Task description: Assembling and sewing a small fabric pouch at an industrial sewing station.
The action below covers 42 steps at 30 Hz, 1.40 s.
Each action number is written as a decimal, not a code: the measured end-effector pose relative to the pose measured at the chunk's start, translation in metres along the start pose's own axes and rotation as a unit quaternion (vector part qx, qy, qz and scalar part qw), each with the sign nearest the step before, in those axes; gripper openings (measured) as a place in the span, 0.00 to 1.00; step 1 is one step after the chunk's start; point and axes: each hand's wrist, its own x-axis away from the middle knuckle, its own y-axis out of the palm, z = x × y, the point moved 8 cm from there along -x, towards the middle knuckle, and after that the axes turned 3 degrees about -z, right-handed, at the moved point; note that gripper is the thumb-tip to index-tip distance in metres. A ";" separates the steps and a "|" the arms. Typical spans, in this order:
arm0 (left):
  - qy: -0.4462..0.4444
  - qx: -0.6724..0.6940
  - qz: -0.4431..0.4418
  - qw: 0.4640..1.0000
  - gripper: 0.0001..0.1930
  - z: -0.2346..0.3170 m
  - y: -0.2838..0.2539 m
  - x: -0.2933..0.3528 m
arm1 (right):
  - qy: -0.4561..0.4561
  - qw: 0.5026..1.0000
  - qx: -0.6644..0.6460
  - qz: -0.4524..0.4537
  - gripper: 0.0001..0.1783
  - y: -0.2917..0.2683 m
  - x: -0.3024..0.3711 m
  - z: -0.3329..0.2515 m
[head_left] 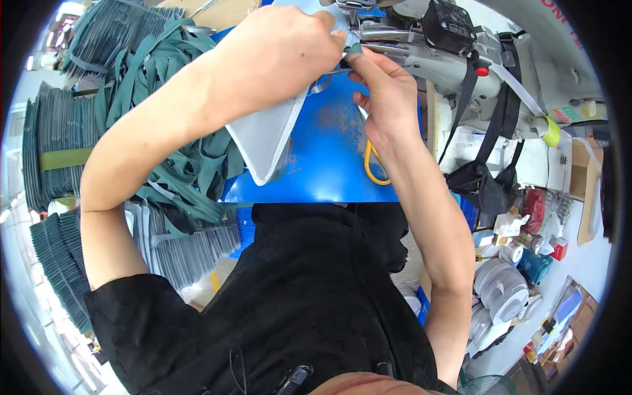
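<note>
- Left hand (pixel 280 56) reaching over the far edge of the blue table (pixel 329 164), fingers curled and pressed together on the top corner of a white mesh panel (pixel 263 135) — knuckles up, fingertips hidden beneath.
- Right hand (pixel 388 95) just beside it, thumb and forefinger pinching a small teal strap end (pixel 354 49) against the panel's corner, other fingers loosely bent.
- Both hands meeting right under the head of the sewing machine (pixel 447 59) at the table's far right corner; needle itself too hidden to place.
- Mesh panel hanging from the pinch down across the table's left part, lower corner free over the near left edge, bound all round with a grey edging.
- Judged light and floppy, soft enough to fold on itself; mesh likely to stretch or snag, so best gripped at the bound edge close to the corner — not in the open mesh.
- Strap end looks thin, flat and a little slippery; probably needs a firm pinch right at the tip to stay aligned.
- Yellow loop (pixel 374 164) lying on the table near the right wrist.
- Tangle of teal straps (pixel 178 118) heaped off the table's left edge, with stacks of grey panels (pixel 56 141) beyond and below.
- Black webbing (pixel 490 131) dangling from the machine on the right.
</note>
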 end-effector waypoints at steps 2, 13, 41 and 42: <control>-0.003 -0.008 0.005 1.000 0.22 0.003 0.004 -0.001 | 0.001 1.000 -0.004 -0.001 0.15 -0.002 0.000 0.000; -0.036 -0.028 0.004 0.999 0.23 0.017 0.007 -0.003 | -0.001 1.000 -0.023 -0.013 0.13 -0.001 0.003 0.000; -0.203 0.432 0.221 0.850 0.16 0.006 0.056 0.019 | -0.203 0.940 0.252 -0.108 0.19 -0.016 0.033 0.002; -0.214 0.440 0.247 0.836 0.20 0.008 0.055 0.029 | -0.182 0.964 0.143 -0.131 0.20 -0.012 0.032 0.012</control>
